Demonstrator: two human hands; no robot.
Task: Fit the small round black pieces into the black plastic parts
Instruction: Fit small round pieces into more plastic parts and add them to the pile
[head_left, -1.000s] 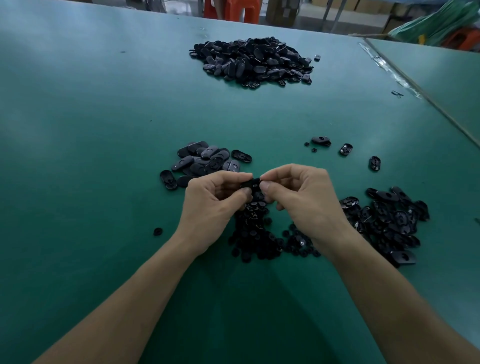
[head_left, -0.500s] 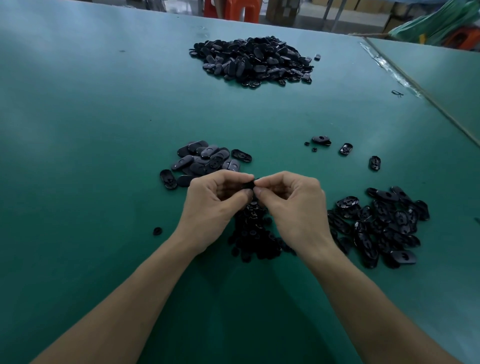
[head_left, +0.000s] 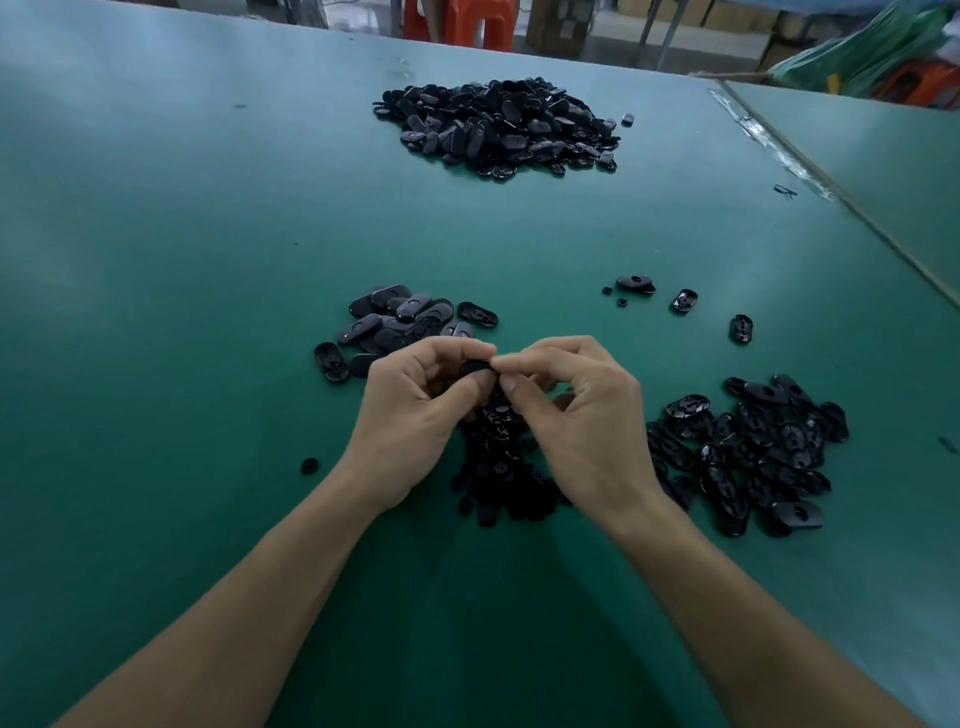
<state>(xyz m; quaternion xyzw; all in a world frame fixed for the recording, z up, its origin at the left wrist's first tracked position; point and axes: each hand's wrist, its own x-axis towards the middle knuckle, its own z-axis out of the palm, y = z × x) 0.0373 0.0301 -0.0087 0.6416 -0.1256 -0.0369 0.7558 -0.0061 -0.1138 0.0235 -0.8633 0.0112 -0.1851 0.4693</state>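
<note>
My left hand (head_left: 415, 410) and my right hand (head_left: 582, 415) meet above the middle of the green table. Between their fingertips sits a black plastic part (head_left: 475, 368), pinched by the left thumb and fingers. The right thumb and forefinger press at its right end; whether they hold a small round piece is hidden. Under the hands lies a heap of small round black pieces (head_left: 498, 467). A pile of black oval parts (head_left: 758, 447) lies to the right, and a smaller group of oval parts (head_left: 400, 325) lies just beyond the left hand.
A large heap of black parts (head_left: 498, 127) sits far back on the green table (head_left: 182, 312). Three loose parts (head_left: 685, 300) lie at mid right, and one round piece (head_left: 309, 466) lies left of my left wrist. A table seam (head_left: 831, 192) runs along the right.
My right hand has drawn in to the left, closer to my left hand, uncovering more of the right-hand pile. The left hand has stayed in place.
</note>
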